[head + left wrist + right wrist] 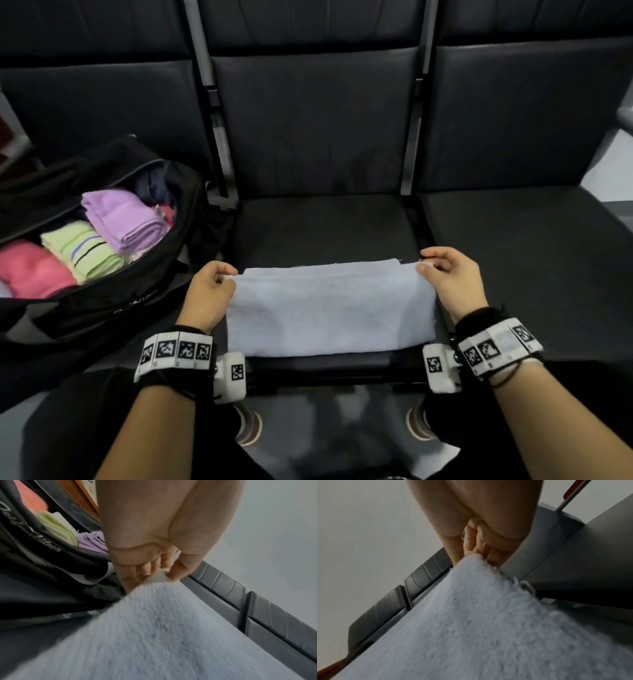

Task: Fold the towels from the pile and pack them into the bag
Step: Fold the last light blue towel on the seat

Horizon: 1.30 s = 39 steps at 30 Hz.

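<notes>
Lying folded, pale blue towel (330, 308), fluffy

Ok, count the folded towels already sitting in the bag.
3 in the black bag: pink towel nearest, striped green towel in the middle, purple towel farthest. More may be hidden beneath them.

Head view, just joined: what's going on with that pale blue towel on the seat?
A person is folding the pale blue towel on the middle black seat. The left hand pinches its far left corner, the right hand its far right corner, bringing the top layer over the one beneath. To the left, the open black bag already holds a folded pink towel, a striped green towel and a purple towel.
</notes>
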Tool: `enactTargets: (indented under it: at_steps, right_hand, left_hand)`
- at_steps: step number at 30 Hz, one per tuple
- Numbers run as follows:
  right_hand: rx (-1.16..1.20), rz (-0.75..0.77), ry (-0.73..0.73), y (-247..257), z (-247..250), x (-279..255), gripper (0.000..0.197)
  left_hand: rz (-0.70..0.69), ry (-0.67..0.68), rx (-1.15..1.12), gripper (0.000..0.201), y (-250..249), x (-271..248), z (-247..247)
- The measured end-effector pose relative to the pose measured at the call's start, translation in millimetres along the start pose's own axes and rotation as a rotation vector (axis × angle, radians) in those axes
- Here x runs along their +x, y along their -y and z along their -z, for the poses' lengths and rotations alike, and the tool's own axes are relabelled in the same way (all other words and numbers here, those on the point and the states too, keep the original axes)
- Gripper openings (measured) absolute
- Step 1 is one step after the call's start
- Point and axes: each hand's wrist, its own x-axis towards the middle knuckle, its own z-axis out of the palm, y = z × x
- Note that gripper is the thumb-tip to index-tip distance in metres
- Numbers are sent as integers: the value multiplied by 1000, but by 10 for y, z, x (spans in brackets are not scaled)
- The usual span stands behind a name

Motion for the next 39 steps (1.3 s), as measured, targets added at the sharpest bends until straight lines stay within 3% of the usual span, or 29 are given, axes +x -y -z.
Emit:
enactTargets:
  at_steps: [6,9,14,19,24,28,32,36,39]
  right_hand:
    - [-77,10,-44,-74,-201,359,23]
    - [-229,-33,-45,-192,-281,534,20]
    - [-684,-203,112,-640,-245,414,33]
    - [-753,-301,129,-805,-238,220,17]
    - [-642,-371,162,-737,-267,184,31]
    - [-338,-419,91,-613,-74,170,18]
    - [-238,-436,67,-341,64,137,6]
    - [-111,-389,178,73,-208,-13,12]
    - [-79,-301,258,342,-614,-133,21]
  left_hand:
    - [-15,-55,-9,25,65,280,-107]
    - [-11,-74,-52,22,119,429,-202]
    - [120,110,105,53,386,348,-365]
    - [203,85,265,32,611,50,-332]
    - [166,122,307,29,558,-47,-303]
    - [126,165,329,25,540,-111,-330]
    - [117,320,326,23,458,-177,-412]
    - [107,193,265,23,297,-164,-465]
    - [122,249,41,16,195,-195,-509]
